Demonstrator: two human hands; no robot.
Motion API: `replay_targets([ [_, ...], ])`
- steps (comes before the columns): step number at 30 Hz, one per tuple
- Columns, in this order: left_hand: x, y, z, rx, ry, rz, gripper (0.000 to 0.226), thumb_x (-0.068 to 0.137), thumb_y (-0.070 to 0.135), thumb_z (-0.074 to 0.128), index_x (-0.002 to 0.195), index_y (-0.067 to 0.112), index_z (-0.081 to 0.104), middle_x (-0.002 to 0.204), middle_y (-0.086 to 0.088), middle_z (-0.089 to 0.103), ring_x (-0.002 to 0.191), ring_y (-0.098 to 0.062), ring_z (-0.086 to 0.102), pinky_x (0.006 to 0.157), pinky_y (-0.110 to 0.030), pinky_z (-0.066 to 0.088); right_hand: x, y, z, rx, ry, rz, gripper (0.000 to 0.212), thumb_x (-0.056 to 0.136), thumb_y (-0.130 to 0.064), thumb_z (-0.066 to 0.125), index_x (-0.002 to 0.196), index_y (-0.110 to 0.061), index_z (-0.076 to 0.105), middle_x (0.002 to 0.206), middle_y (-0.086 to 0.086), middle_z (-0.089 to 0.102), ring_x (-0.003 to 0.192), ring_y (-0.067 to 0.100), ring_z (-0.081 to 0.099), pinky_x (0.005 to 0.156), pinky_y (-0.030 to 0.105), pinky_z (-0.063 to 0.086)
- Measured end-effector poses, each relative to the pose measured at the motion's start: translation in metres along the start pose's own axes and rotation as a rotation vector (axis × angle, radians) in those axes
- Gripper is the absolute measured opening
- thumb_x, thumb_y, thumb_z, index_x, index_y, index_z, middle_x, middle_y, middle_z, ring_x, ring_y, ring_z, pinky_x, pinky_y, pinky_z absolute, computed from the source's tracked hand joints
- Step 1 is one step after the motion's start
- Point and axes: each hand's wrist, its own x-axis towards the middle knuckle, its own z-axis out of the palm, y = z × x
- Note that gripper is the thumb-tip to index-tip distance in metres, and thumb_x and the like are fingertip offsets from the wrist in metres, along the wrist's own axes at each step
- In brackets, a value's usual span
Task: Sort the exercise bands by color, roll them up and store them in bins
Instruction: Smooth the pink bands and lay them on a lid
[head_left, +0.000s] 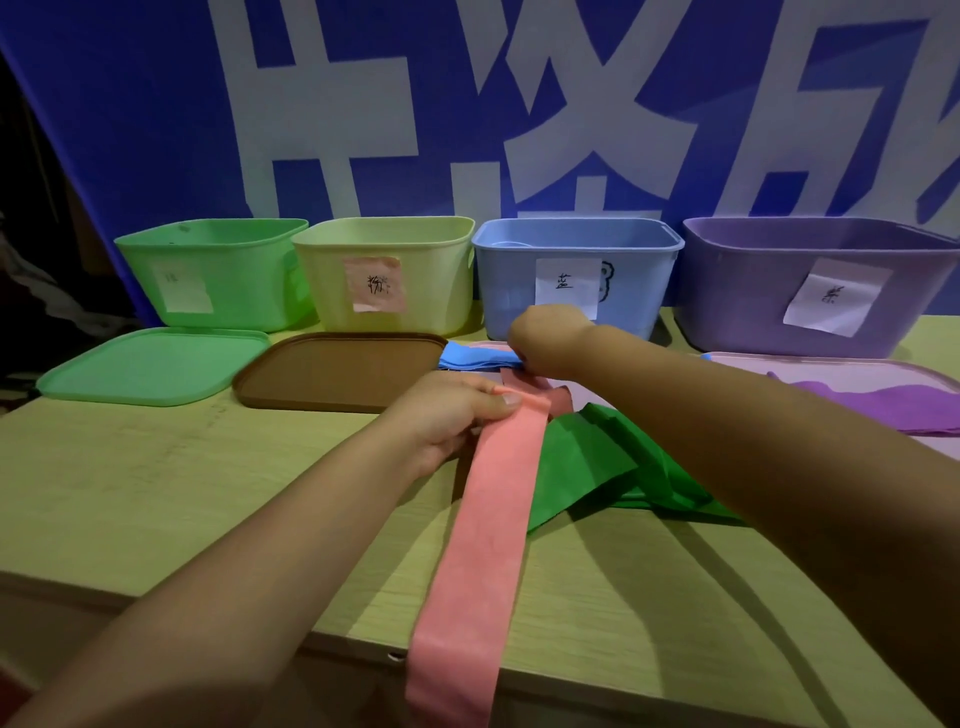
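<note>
Bands lie tangled mid-table in front of four bins: the pink band (483, 519) runs from the near table edge up to the left hand (447, 415), which pinches it, thumb on top. The right hand (545, 343), reaching across, grips the blue band (470, 358) beside the blue bin (576, 275). Sorting appears underway; next the colours likely need pulling apart, clear of the green band (597, 462), before rolling.

Both bare forearms extend forward over the table. The left hand (451, 415) lies knuckles-up with fingers curled and thumb pressed flat on top of the pink band (483, 545), pinching it. The right hand (545, 340) reaches further forward, wrist bent down, fingers curled under and largely hidden, gripping the blue band (475, 358).
</note>
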Motion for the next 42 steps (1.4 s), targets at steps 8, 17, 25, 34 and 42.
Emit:
replay_targets([
  [8,-0.005,0.002,0.001,-0.017,0.028,-0.004,0.013,0.084,-0.002,0.061,0.073,0.006,0.064,0.056,-0.003,0.062,0.055,-0.012,0.054,0.059,-0.019,0.045,-0.001,0.007,-0.004,0.018,0.055,0.030,0.017,0.086,-0.016,0.059,0.101,-0.008,0.062,0.089,0.009,0.054,0.077,0.026,0.046,0.064,0.030,0.039],
  [17,-0.007,0.009,0.002,-0.054,0.065,0.099,0.018,0.081,-0.005,0.061,0.068,0.007,0.063,0.053,0.000,0.062,0.059,-0.014,0.055,0.059,-0.021,0.044,0.007,0.016,-0.008,0.018,0.113,0.070,0.018,0.090,-0.013,0.052,0.103,-0.007,0.063,0.106,0.013,0.062,0.093,0.031,0.059,0.065,0.030,0.040],
  [25,-0.019,0.012,-0.005,-0.119,0.061,0.251,0.019,0.069,0.000,0.068,0.055,0.012,0.065,0.052,0.000,0.056,0.048,-0.010,0.048,0.053,-0.023,0.034,0.003,0.014,-0.008,0.002,0.106,0.059,0.015,0.090,-0.015,0.054,0.099,-0.009,0.064,0.101,0.011,0.062,0.082,0.027,0.055,0.063,0.030,0.040],
  [34,-0.058,0.033,-0.023,-0.249,0.055,0.395,0.008,0.065,0.010,0.062,0.059,0.013,0.066,0.053,0.000,0.056,0.045,-0.007,0.051,0.043,-0.013,0.042,-0.014,-0.005,-0.001,0.076,0.006,0.096,0.013,0.090,-0.022,0.054,0.079,-0.017,0.054,0.085,0.001,0.050,0.078,0.022,0.049,0.065,0.028,0.039],
  [42,-0.097,0.053,-0.013,-0.181,0.036,0.433,0.002,0.062,0.015,0.062,0.061,0.013,0.064,0.053,0.005,0.060,0.047,-0.006,0.055,0.048,-0.016,0.043,-0.068,-0.010,-0.037,0.855,-0.066,0.270,0.033,0.094,-0.022,0.044,0.062,-0.013,0.049,0.052,0.001,0.056,0.049,0.017,0.042,0.041,0.019,0.033],
])
